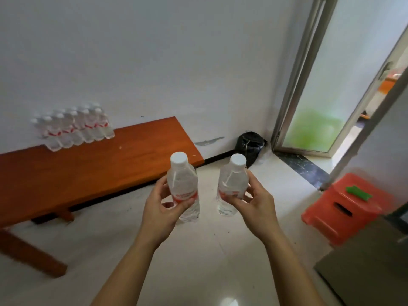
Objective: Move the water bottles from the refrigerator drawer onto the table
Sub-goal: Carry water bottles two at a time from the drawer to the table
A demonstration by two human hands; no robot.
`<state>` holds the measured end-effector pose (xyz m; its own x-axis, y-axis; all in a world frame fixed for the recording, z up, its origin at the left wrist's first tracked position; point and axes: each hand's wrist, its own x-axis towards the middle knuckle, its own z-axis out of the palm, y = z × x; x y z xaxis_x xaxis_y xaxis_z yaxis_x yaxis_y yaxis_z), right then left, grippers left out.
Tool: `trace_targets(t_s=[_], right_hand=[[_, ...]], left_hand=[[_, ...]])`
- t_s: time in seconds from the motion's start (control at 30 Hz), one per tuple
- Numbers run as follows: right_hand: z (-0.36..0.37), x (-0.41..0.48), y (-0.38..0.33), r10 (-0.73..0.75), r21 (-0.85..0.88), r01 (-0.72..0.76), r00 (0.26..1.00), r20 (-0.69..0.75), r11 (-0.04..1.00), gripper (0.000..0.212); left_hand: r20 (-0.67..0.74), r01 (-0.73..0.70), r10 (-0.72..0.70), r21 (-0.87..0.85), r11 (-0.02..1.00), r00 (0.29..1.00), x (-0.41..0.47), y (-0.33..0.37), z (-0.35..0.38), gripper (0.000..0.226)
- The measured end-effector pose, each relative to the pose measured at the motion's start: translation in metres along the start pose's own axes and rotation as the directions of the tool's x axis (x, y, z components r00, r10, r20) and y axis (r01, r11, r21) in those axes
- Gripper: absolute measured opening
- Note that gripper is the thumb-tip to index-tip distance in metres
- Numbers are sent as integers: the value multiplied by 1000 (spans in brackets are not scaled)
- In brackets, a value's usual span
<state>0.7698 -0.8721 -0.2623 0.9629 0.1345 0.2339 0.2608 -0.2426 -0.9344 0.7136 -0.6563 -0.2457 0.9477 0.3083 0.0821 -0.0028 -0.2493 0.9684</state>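
Note:
My left hand grips a clear water bottle with a white cap and red label, held upright above the floor. A second, matching bottle is held upright in my right hand. Both bottles hang in front of me, just off the near right end of the orange-brown wooden table. Several more water bottles stand in rows at the table's back edge against the white wall. The refrigerator drawer is out of view.
A black bag sits in the floor corner by a frosted sliding door. To the right stands a red plastic stool carrying a green object. A grey appliance corner juts in at lower right.

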Motion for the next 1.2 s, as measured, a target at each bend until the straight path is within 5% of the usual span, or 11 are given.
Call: trace_targets(t_s=[0.43,0.87,1.2], right_hand=[[276,118,-24,-61,102,34,957,283,994,75],[508,357,-16,-92,131,41,904,417,991,75],[654,429,-7,-44,76,5,852,522,997,74]], left_hand=[[-317,99,-88,17,995,944,90,-90,-223,76],[-456,110,-50,105,988,888,333,-131,-370,78],[-558,191,-106,97,977,823,439,-202,-477,71]])
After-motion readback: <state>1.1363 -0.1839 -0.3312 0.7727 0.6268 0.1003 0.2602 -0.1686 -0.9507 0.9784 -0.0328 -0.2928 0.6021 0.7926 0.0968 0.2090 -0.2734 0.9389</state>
